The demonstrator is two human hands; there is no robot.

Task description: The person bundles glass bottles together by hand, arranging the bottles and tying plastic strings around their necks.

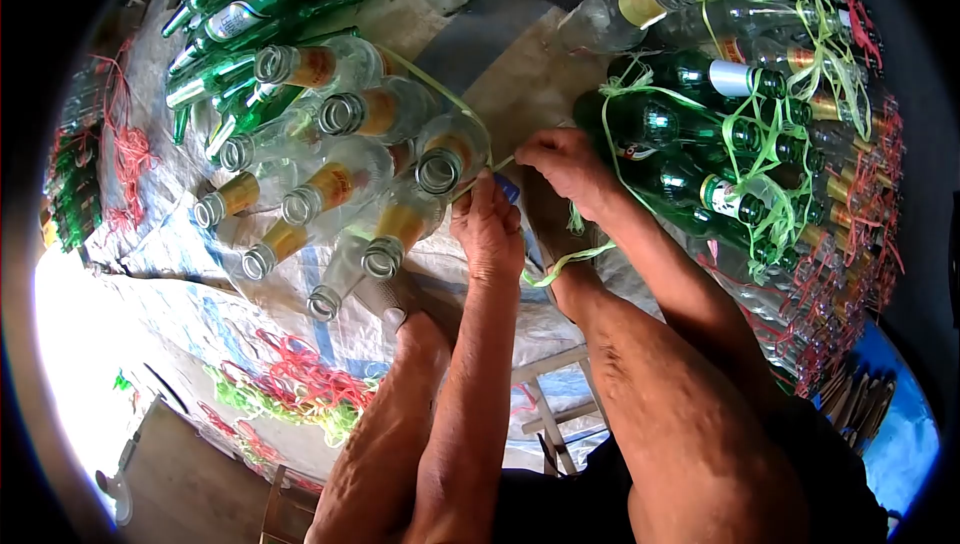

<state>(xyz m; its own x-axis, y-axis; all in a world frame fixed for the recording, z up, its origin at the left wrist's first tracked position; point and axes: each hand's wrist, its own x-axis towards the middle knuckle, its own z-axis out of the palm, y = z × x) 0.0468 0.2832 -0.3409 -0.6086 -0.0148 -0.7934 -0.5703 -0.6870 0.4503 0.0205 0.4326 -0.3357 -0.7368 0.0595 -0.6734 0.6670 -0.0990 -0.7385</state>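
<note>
Several clear glass bottles (345,179) with yellow and orange neck labels stand bunched together, mouths toward me. A yellow-green plastic strip (440,92) runs round the far side of the bunch and down to my hands. My left hand (487,227) is closed on the strip close against the nearest bottles. To its right, my right hand (570,169) pinches the strip's other stretch, which looks taut between the two. A small blue piece (507,189) shows beside my left fingers; its kind is unclear. Another light-green strip (570,262) hangs below my right forearm.
On the right, green bottles (670,124) are tied with green strips, with more clear bottles (740,19) behind. Loose green bottles (240,19) lie at the upper left. Red and green strips (295,384) are heaped on the sheeting. A wooden stool (550,404) stands between my legs.
</note>
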